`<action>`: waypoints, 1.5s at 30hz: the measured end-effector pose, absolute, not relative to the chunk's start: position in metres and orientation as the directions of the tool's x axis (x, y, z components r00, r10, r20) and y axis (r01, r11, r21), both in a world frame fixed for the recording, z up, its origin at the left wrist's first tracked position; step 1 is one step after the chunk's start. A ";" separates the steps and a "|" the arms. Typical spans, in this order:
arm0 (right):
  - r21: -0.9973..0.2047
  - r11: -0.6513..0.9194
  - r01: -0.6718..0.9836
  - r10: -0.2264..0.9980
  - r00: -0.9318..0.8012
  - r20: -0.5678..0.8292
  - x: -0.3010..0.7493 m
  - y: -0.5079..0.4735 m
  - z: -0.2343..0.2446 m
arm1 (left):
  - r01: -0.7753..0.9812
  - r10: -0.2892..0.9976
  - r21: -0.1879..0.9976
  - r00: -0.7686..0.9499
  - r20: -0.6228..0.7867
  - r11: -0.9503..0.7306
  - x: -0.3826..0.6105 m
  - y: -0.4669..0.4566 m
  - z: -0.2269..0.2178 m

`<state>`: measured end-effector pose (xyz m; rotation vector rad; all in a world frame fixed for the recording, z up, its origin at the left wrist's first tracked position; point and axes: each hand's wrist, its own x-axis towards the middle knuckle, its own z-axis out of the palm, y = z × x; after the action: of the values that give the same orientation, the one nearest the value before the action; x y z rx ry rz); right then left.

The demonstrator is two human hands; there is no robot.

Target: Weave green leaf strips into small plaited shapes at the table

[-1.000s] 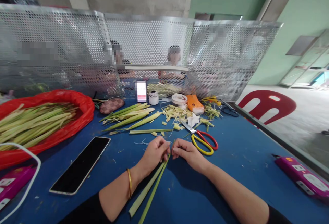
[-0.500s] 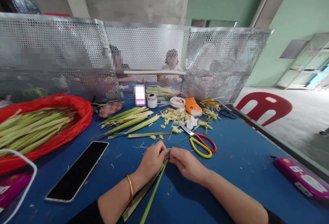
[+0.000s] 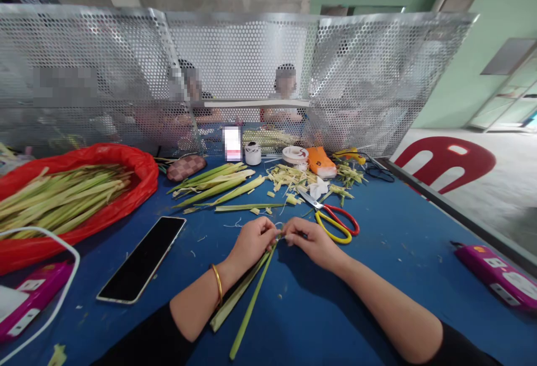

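Observation:
Two long green leaf strips (image 3: 247, 296) lie on the blue table (image 3: 390, 276), running from the near edge up to my hands. My left hand (image 3: 250, 241), with a gold bangle on its wrist, is closed in a pinch on the strips' far end. My right hand (image 3: 311, 241) is closed too, fingertips pinching the same end right against the left fingers. A thin pale thread shows between the fingertips. Red and yellow scissors (image 3: 335, 221) lie just beyond my right hand.
A red bag (image 3: 104, 159) of leaf strips sits at left, a black phone (image 3: 142, 258) beside it. Loose strips (image 3: 218, 186), cuttings (image 3: 289, 178), tape rolls (image 3: 293, 155) and an orange object (image 3: 320, 165) lie at the back. Pink power strips (image 3: 499, 276) sit at both edges. People sit behind a perforated metal screen (image 3: 251, 64).
My hands stay pinched together on the strip ends with small finger movements. The view shifted slightly; the strips have barely moved.

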<state>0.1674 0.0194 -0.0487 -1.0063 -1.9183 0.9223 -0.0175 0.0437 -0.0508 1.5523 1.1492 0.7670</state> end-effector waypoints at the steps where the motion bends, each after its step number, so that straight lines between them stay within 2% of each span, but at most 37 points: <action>1: -0.852 0.423 0.308 0.880 -0.363 0.306 0.168 0.020 -0.048 | 0.265 0.935 0.964 0.341 -0.099 0.006 -0.017 0.045 -0.051; 3: -0.864 0.397 0.308 0.899 -0.322 0.298 0.167 0.020 -0.046 | 0.238 0.940 0.969 0.311 -0.143 0.068 -0.015 0.045 -0.050; 8: -0.940 0.209 0.271 0.945 -0.302 0.123 0.161 0.017 -0.045 | 0.172 0.959 0.978 0.235 -0.156 0.117 -0.010 0.043 -0.048; 16: -0.995 -0.027 0.093 0.976 -0.211 -0.046 0.157 0.018 -0.040 | 0.208 0.896 0.977 0.424 -0.129 0.042 -0.011 0.039 -0.047; 20: -0.996 -0.086 -0.012 0.970 -0.228 -0.081 0.160 0.018 -0.041 | 0.277 0.890 0.960 0.449 -0.083 -0.051 -0.010 0.038 -0.048; 23: -1.000 0.014 0.000 0.979 -0.205 0.014 0.167 0.020 -0.042 | 0.250 0.889 0.964 0.457 -0.038 -0.087 -0.010 0.037 -0.047; 25: -0.971 0.183 0.155 0.968 -0.202 0.150 0.172 0.023 -0.043 | 0.227 0.881 0.969 0.472 -0.025 -0.094 -0.010 0.037 -0.046; 28: -0.822 0.413 0.393 0.899 -0.318 0.300 0.176 0.026 -0.045 | 0.210 0.874 0.973 0.486 -0.015 -0.100 -0.011 0.038 -0.045; 31: -0.728 0.506 0.462 0.854 -0.388 0.347 0.176 0.026 -0.046 | 0.183 0.880 0.979 0.476 -0.013 -0.084 -0.012 0.039 -0.047; 36: -0.671 0.548 0.500 0.831 -0.413 0.372 0.174 0.022 -0.041 | 0.144 0.906 0.989 0.423 -0.022 -0.043 -0.012 0.040 -0.050; 40: -0.620 0.614 0.488 0.789 -0.401 0.466 0.174 0.019 -0.035 | 0.144 0.929 0.989 0.368 -0.026 -0.030 -0.010 0.039 -0.048; 42: -0.688 0.567 0.453 0.823 -0.355 0.444 0.174 0.018 -0.033 | 0.144 0.937 0.990 0.345 -0.046 -0.005 -0.010 0.039 -0.048; 45: -0.890 0.325 0.319 0.929 -0.284 0.237 0.176 0.018 -0.030 | 0.147 0.939 0.989 0.338 -0.066 0.016 -0.011 0.039 -0.051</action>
<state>0.1756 0.0177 -0.0299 -1.1154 -1.7846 0.9532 -0.0112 0.0394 -0.0510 1.4255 1.0643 0.8470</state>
